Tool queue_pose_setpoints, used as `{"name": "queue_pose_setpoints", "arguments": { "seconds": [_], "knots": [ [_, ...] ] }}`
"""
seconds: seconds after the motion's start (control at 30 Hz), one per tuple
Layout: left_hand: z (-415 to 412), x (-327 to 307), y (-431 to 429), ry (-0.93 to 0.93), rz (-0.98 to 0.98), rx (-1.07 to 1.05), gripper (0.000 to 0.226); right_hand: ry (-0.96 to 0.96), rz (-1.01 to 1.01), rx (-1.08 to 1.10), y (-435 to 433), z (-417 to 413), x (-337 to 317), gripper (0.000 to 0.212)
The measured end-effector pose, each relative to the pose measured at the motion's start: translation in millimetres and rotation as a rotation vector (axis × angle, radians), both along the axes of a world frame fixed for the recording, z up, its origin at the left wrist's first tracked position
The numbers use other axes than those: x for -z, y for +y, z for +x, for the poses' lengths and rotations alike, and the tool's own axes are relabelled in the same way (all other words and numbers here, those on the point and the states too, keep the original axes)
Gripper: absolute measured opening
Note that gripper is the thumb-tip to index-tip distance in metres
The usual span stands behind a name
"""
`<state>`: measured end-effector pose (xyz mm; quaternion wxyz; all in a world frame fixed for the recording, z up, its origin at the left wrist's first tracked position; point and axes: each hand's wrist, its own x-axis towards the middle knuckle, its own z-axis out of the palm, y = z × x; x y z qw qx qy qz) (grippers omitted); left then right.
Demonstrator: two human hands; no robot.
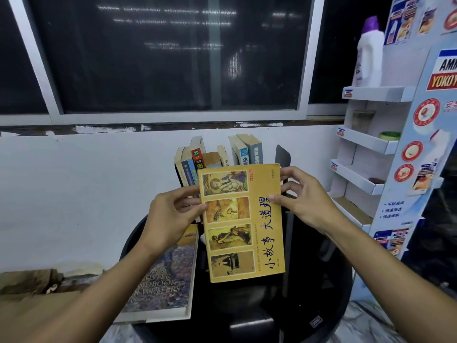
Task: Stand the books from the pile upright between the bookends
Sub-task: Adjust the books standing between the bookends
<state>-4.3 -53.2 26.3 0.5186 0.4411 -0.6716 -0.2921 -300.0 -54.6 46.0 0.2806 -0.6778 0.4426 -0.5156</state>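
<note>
I hold a yellow paperback (243,222) with four small pictures and blue Chinese lettering, cover facing me, above the black round table (321,280). My left hand (170,214) pinches its left edge and my right hand (304,196) grips its right edge. Behind it, several books (222,154) stand upright against the wall. A dark bookend (283,154) rises at their right; the left bookend is hidden. One large book with a painted cover (168,278) lies flat on the table's left side.
A white cardboard display rack (371,144) with shelves stands at the right, a white bottle with a purple cap (368,53) on top. A dark window fills the wall above. Brown cardboard (37,293) lies at lower left.
</note>
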Motion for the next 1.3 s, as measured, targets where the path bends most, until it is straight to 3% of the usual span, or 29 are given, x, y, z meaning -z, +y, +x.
{"name": "queue_pose_setpoints", "arguments": {
  "seconds": [0.27,0.43,0.53,0.63,0.73,0.87,1.0,1.3],
  "knots": [
    [3.4,7.2,8.4,0.009,-0.007,0.125,0.058,0.054,0.043,0.049,6.2,3.0,6.1,0.053],
    [2.7,10.9,13.2,-0.065,0.009,0.209,0.053,0.086,-0.013,0.124,6.8,9.8,15.2,0.089],
    [0.2,12.2,16.2,-0.108,0.018,0.259,0.048,0.198,-0.074,0.285,12.5,19.5,18.6,0.099],
    [-3.5,11.0,19.8,-0.104,0.015,0.281,0.045,0.247,-0.208,0.449,24.7,31.9,19.7,0.080],
    [-5.9,11.3,23.7,-0.095,0.006,0.300,0.046,0.236,-0.251,0.387,43.0,46.7,15.5,0.051],
    [-9.1,14.0,29.7,-0.074,0.003,0.323,0.050,0.275,-0.185,0.262,64.4,68.0,5.7,0.067],
    [-15.0,16.0,40.4,-0.077,-0.002,0.345,0.052,0.304,-0.170,0.306,75.3,81.5,-2.7,0.084],
    [-37.8,28.4,52.9,0.001,0.030,0.427,0.068,0.280,-0.194,0.408,90.7,72.6,-14.7,0.063]
  ]
}}
